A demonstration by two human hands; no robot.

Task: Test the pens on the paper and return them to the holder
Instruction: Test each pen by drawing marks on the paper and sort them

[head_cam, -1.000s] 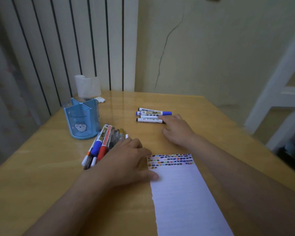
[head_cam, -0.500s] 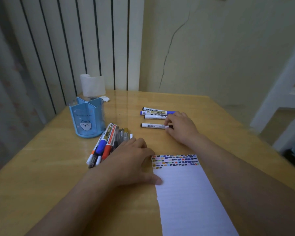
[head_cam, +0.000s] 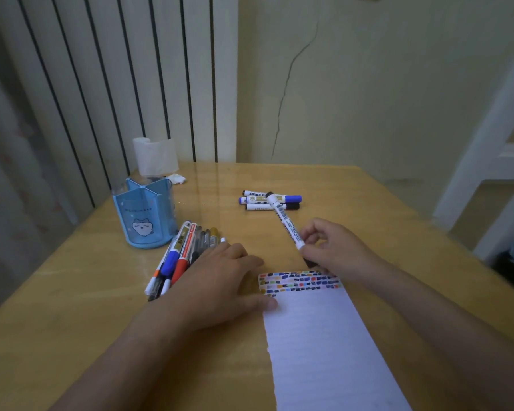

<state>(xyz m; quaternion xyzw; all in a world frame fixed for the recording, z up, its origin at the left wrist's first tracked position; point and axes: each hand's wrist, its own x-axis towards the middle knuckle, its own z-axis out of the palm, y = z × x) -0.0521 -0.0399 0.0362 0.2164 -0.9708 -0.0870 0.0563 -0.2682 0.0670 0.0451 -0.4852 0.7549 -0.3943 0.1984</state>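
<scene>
Holder [head_cam: 144, 221] blue, compartments' contents unclear, marker [head_cam: 286, 222] in right hand [head_cam: 333, 250]

The left hand [head_cam: 217, 280] covers the near ends of several pens in the pile [head_cam: 181, 256] beside the holder [head_cam: 144, 218], so their number cannot be counted. The right hand [head_cam: 330, 250] hides the lower part of the marker [head_cam: 285, 221] it holds, and its dark cap end is blurred. The print on the markers is too small to read. The paper [head_cam: 324, 351] runs off the bottom edge, and both forearms are cut off there. The inside of the holder cannot be seen.
</scene>
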